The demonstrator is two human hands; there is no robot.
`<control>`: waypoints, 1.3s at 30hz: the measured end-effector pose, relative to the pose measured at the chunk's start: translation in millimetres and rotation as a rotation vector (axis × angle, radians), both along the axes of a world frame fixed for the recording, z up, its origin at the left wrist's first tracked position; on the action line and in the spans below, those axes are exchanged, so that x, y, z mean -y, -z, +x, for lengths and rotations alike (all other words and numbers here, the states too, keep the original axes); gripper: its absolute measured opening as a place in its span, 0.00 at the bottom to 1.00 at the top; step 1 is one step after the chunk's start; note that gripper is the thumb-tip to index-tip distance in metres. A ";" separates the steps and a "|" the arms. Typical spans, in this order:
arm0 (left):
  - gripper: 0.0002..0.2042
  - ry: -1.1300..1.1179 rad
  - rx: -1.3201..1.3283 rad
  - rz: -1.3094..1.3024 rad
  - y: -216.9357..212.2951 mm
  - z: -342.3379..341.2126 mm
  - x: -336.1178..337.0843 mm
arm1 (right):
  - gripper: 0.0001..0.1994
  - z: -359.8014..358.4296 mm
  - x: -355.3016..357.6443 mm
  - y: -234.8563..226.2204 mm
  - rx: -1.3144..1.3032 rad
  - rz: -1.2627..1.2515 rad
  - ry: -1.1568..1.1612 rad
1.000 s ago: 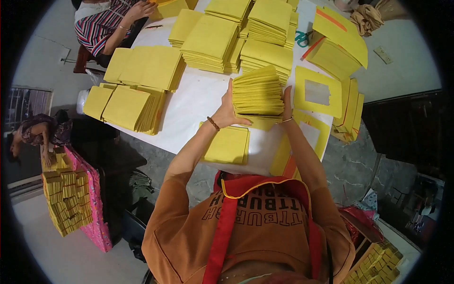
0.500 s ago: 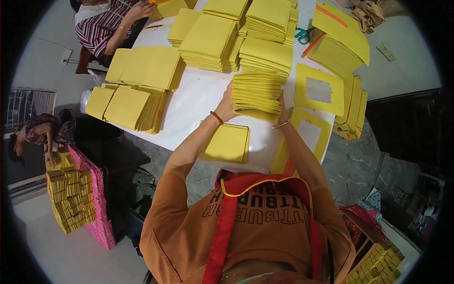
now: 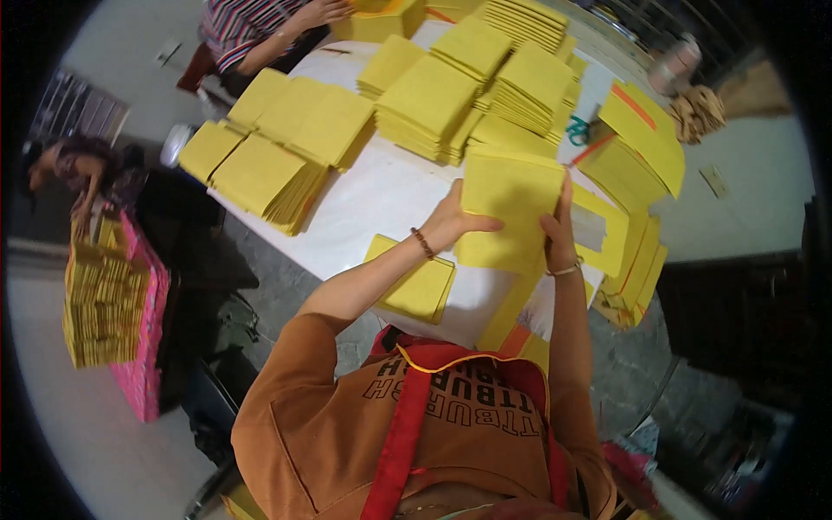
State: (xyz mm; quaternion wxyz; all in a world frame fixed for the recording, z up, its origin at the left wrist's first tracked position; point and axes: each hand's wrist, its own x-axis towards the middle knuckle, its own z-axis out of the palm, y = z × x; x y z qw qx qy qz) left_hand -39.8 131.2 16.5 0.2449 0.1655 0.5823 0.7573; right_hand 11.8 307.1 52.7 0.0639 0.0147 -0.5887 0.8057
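Between my two hands is a thick stack of yellow paper (image 3: 510,195), its broad top face now turned up toward me. My left hand (image 3: 464,218) grips its left side with the thumb laid over the top. On the opposite edge, my right hand (image 3: 560,227) presses with its fingers along the side. A smaller yellow pile (image 3: 420,282) lies on the white table (image 3: 381,195), by my left forearm. Just beyond the held stack stand more piles of yellow paper (image 3: 429,95), partly hidden by it.
Further yellow piles (image 3: 321,121) fill the table's left side. Teal-handled scissors (image 3: 576,130) and a folded yellow box (image 3: 637,165) are at right. A co-worker's hand (image 3: 325,13) touches yellow paper at the far edge. Another person (image 3: 78,173) stands left, beside bundled stacks (image 3: 104,303) on a pink-covered surface (image 3: 154,325).
The held stack has tilted, so its flat face shows instead of its layered edges. My left thumb has come over the top. The whole view has turned and shifted.
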 end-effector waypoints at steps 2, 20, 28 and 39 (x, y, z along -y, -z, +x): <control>0.36 -0.003 0.014 -0.028 3.1 -4.1 -0.7 | 0.43 -1.1 0.0 -0.7 -0.034 -0.064 -0.015; 0.19 -0.279 0.333 0.652 -100.7 -123.6 -48.0 | 0.43 -102.6 -46.3 -63.6 0.077 -0.535 -0.239; 0.37 -0.835 0.390 0.509 -92.6 -232.8 -124.8 | 0.30 -245.3 -36.5 -72.2 0.239 -0.003 0.387; 0.19 -0.568 0.490 0.584 -21.4 -309.9 -127.9 | 0.16 -295.9 -49.0 -27.3 0.393 -0.035 0.380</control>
